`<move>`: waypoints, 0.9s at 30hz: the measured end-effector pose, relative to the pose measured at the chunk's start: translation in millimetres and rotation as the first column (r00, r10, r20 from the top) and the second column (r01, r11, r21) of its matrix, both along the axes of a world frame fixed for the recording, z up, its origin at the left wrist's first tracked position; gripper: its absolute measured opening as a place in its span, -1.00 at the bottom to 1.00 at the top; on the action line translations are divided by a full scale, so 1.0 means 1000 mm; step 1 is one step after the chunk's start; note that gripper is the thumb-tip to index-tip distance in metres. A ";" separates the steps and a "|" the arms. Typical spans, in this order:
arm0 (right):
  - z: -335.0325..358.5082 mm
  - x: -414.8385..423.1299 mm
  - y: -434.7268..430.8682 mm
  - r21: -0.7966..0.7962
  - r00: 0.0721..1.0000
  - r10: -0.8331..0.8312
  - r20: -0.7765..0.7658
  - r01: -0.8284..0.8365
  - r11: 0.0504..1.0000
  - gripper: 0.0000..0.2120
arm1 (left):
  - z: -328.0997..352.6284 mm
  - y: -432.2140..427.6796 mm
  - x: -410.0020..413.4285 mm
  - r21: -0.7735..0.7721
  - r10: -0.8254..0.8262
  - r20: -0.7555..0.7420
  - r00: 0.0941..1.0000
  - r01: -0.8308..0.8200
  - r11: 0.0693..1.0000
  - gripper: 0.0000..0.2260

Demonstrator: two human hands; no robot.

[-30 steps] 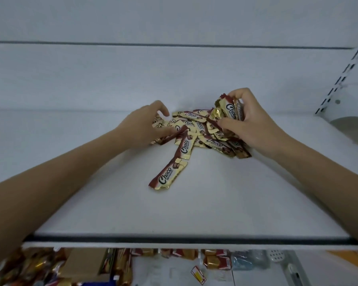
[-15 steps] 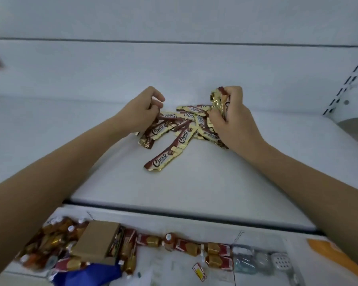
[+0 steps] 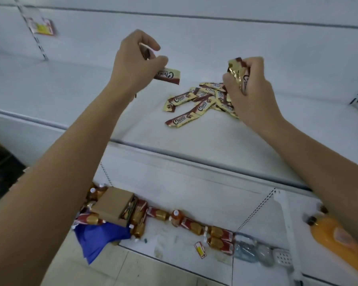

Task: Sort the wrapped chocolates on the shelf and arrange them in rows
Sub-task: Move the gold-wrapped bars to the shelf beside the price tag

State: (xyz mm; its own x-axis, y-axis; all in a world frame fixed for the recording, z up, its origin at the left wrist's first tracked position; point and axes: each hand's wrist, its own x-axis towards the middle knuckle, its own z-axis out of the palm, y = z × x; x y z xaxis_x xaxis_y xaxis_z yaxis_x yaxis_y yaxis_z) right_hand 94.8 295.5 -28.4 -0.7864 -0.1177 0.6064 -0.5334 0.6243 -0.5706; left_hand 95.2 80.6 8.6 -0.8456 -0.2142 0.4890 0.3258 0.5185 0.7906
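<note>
Gathering step: left hand pinches one brown-and-cream wrapped chocolate bar; right hand clutches a gold-wrapped bundle over the loose pile on the white shelf. Next, probably: lay bars side by side.

Shelf bare left and front of chocolate pile: free pass, only left hand with a chocolate bar above. Pile blocks right-centre; right hand with bar bundle over its right edge.

chocolates on shelf — right of centre
</note>
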 end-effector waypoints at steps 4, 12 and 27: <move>0.015 0.039 -0.017 -0.087 0.981 0.113 -0.157 -0.128 0.988 -0.81 | -0.001 -0.022 0.069 0.097 0.025 -0.096 0.995 -0.016 0.995 -0.77; -0.069 0.178 -0.085 -0.251 0.874 0.483 -0.047 -0.479 0.841 -0.82 | -0.080 -0.084 0.257 0.431 0.408 -0.070 0.910 -0.341 0.835 -0.73; -0.254 0.354 -0.180 -0.104 0.524 0.645 0.556 -0.726 0.680 -0.68 | -0.263 -0.102 0.586 0.251 0.895 0.354 0.272 -0.949 0.190 -0.73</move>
